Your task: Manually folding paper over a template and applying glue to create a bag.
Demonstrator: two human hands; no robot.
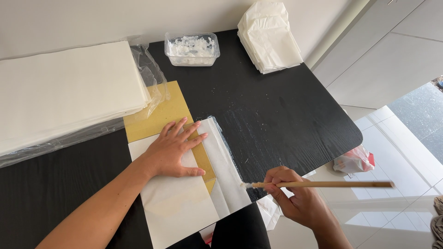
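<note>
White, thin paper (184, 203) lies folded over a mustard cardboard sheet (161, 115) on the black wood-grain table (286, 115); the left hand (173, 150) presses flat on it, fingers spread; the right hand (295, 196) is closed around a slim wooden stick (323, 184), its tip seemingly coated in white paste; a clear plastic tub (192, 49) of white lumps sits at the table's far edge.

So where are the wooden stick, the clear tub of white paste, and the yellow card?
Wooden stick (323, 184), head view, middle of its shaft.
Clear tub of white paste (192, 49), head view, on its contents.
Yellow card (161, 114), head view, bare upper part.
</note>
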